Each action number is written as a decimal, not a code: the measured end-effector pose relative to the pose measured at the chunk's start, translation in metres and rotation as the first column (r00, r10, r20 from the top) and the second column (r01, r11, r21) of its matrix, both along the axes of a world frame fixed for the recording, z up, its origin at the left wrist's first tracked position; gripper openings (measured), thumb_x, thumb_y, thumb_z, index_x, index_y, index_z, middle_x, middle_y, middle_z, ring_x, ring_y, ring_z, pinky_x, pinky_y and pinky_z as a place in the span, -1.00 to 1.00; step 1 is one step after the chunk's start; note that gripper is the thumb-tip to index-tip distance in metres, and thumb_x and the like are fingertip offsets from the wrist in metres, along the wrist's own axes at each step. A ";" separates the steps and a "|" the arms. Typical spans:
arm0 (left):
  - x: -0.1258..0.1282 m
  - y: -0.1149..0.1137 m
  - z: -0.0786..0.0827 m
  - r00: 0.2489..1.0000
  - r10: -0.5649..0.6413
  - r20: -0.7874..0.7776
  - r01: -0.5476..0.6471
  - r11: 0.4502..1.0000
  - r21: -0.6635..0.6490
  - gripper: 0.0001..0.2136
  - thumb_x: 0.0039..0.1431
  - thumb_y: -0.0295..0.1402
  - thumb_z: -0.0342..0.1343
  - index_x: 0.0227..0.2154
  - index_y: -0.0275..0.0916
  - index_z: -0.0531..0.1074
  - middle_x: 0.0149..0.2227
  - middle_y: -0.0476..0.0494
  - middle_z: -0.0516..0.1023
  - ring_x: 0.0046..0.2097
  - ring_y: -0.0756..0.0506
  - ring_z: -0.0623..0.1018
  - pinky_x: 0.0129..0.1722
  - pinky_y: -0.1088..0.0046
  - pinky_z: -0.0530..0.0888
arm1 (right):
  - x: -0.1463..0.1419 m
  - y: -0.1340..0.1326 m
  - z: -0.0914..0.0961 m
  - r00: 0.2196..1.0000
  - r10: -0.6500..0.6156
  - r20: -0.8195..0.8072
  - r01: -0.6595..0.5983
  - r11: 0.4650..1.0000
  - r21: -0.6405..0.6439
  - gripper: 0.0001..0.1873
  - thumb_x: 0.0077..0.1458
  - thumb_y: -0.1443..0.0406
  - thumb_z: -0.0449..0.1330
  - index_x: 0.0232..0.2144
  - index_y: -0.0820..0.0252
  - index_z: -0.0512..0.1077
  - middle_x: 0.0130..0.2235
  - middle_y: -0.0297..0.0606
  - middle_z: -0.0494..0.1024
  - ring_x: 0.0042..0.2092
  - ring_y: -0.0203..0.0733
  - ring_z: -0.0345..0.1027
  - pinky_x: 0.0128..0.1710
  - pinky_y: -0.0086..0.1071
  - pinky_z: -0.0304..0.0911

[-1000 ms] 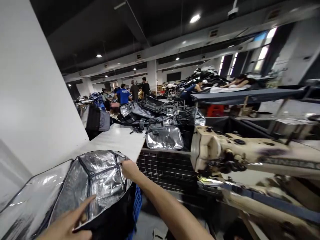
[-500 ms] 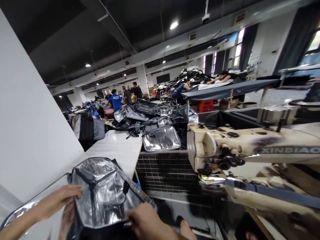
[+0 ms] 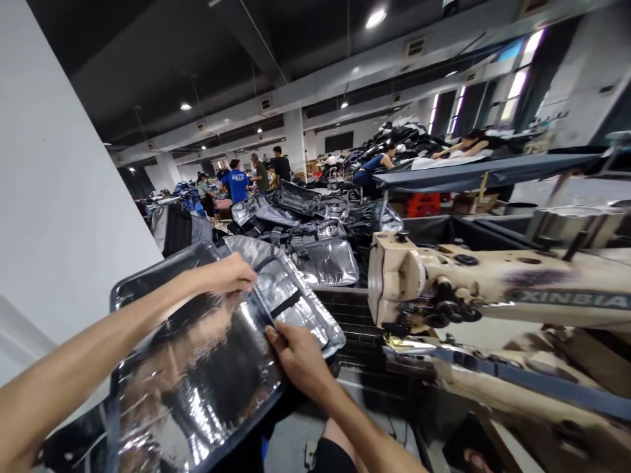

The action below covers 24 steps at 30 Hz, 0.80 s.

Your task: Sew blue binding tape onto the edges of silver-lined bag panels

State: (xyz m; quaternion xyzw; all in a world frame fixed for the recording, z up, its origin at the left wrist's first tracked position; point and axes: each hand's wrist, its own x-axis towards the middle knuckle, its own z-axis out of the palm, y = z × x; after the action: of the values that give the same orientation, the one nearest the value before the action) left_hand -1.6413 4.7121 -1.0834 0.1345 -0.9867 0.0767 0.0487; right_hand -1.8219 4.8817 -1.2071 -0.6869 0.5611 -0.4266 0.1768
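I hold a silver foil-lined bag piece [image 3: 197,374] with black edging, lifted and spread out in front of me. My left hand [image 3: 224,274] is closed on its upper edge, fingers curled over the rim. Lower down, my right hand [image 3: 298,358] pinches the black seam where the foil panels meet. A beige sewing machine [image 3: 493,282] stands just to the right of the piece, its head near my right hand.
A heap of similar silver and black bag pieces [image 3: 315,243] lies on the table beyond. A white wall [image 3: 59,197] runs along the left. Other people [image 3: 236,184] work far back in the hall. A dark cloth-covered table [image 3: 483,174] stands at right.
The bag piece has been lifted off the white table and spread flat toward me. My left hand rose to its top edge, and my right hand shifted up onto the seam.
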 end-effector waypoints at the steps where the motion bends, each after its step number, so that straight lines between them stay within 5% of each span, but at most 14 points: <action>1: -0.020 -0.001 0.010 0.999 -0.019 0.027 0.019 1.000 0.013 -0.80 0.32 -0.33 0.11 -0.41 -0.22 0.53 -0.38 -0.04 0.56 -0.25 -0.06 0.47 -0.08 0.37 0.14 | -0.016 0.003 -0.004 0.998 0.001 0.057 0.000 1.000 -0.023 -0.55 0.34 0.07 0.02 -0.47 0.18 0.45 -0.50 -0.31 0.46 -0.43 -0.20 0.25 -0.38 -0.37 0.03; 4: -0.083 0.004 0.006 0.993 -0.118 -0.002 0.118 0.991 0.065 -0.75 0.30 -0.28 0.17 -0.48 -0.26 0.50 -0.41 -0.01 0.56 -0.24 -0.04 0.46 0.03 0.33 0.08 | -0.060 0.030 -0.029 0.949 -0.123 0.289 0.117 0.992 0.038 -0.46 0.25 -0.11 0.08 -0.51 0.18 0.43 -0.49 -0.32 0.44 -0.40 -0.17 0.25 -0.34 -0.36 0.09; 8: -0.171 0.028 -0.057 0.959 -0.284 0.022 0.266 0.922 0.283 -0.70 0.19 -0.33 0.28 -0.62 -0.32 0.45 -0.62 0.07 0.41 -0.50 0.08 0.28 -0.16 0.42 0.18 | -0.090 0.092 -0.062 0.836 -0.324 0.443 0.214 0.935 0.281 -0.43 0.12 -0.21 0.17 -0.42 0.17 0.53 -0.38 -0.26 0.53 -0.27 -0.05 0.36 -0.23 -0.32 0.22; 12: -0.229 0.056 -0.108 0.919 -0.395 -0.012 0.342 0.780 0.524 -0.78 0.13 -0.32 0.31 -0.56 -0.30 0.52 -0.64 0.08 0.35 -0.52 0.08 0.29 -0.36 0.47 0.18 | -0.108 0.137 -0.069 0.812 -0.442 0.381 0.297 0.875 0.382 -0.40 0.15 -0.21 0.13 -0.21 0.14 0.60 -0.18 -0.16 0.62 -0.04 0.10 0.42 0.02 -0.18 0.25; 18: -0.250 0.061 -0.110 0.908 -0.379 -0.180 0.420 0.831 0.365 -0.78 0.17 -0.23 0.30 -0.48 -0.26 0.52 -0.43 -0.01 0.51 -0.20 -0.06 0.44 0.05 0.35 0.21 | -0.149 0.167 -0.077 0.595 -0.604 0.530 0.326 0.784 0.528 -0.30 -0.13 -0.22 0.38 -0.16 0.21 0.58 -0.10 -0.10 0.63 0.03 0.13 0.44 0.09 -0.13 0.26; 22: -0.259 0.059 -0.107 0.913 -0.319 -0.255 0.409 0.692 0.595 -0.84 0.16 -0.32 0.20 -0.43 -0.34 0.49 -0.44 -0.06 0.51 -0.33 -0.02 0.47 -0.30 0.52 0.32 | -0.162 0.169 -0.075 0.452 -0.596 0.664 0.294 0.802 0.520 -0.32 -0.21 -0.18 0.45 -0.22 0.21 0.56 -0.16 -0.14 0.64 -0.03 0.08 0.47 0.05 -0.16 0.29; 24: -0.264 0.058 -0.109 0.912 -0.311 -0.267 0.410 0.678 0.610 -0.84 0.15 -0.33 0.16 -0.42 -0.36 0.46 -0.47 -0.06 0.50 -0.42 0.00 0.46 -0.42 0.56 0.32 | -0.164 0.166 -0.071 0.413 -0.594 0.691 0.287 0.804 0.520 -0.36 -0.23 -0.15 0.47 -0.26 0.21 0.55 -0.18 -0.15 0.64 -0.04 0.08 0.48 0.03 -0.17 0.29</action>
State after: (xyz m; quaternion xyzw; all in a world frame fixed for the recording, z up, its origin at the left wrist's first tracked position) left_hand -1.9056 4.7703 -1.1921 -0.0496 -0.9510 -0.2938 0.0825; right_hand -1.9860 5.0482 -1.2783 -0.1868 0.6322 -0.6315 0.4083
